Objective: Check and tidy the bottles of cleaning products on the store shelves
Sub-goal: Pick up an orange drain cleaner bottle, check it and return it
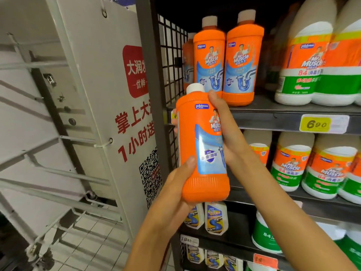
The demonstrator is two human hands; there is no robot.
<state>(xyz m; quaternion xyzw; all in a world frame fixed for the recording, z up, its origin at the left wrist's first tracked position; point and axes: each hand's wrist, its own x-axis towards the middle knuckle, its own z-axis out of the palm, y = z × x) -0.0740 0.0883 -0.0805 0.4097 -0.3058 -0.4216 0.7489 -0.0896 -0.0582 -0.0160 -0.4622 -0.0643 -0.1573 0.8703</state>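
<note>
An orange drain-cleaner bottle (pixel 201 145) with a white cap and a blue label is held upright in front of the shelves, off the shelf. My left hand (pixel 175 184) grips its lower part, thumb on the front. My right hand (pixel 224 130) wraps its right side from behind, thumb up near the shoulder. Two matching orange bottles (pixel 226 61) stand side by side on the upper shelf (pixel 283 110), with a third partly hidden behind them at the left.
Large white bleach jugs (pixel 312 61) fill the right of the upper shelf and the shelf below (pixel 312 165). Small white bottles (pixel 214 218) stand lower down. A yellow price tag (pixel 315 124) reads 6.90. A dark upright post (pixel 154 94), a white sign panel (pixel 117 94) and grey metal racks (pixel 39 133) stand left.
</note>
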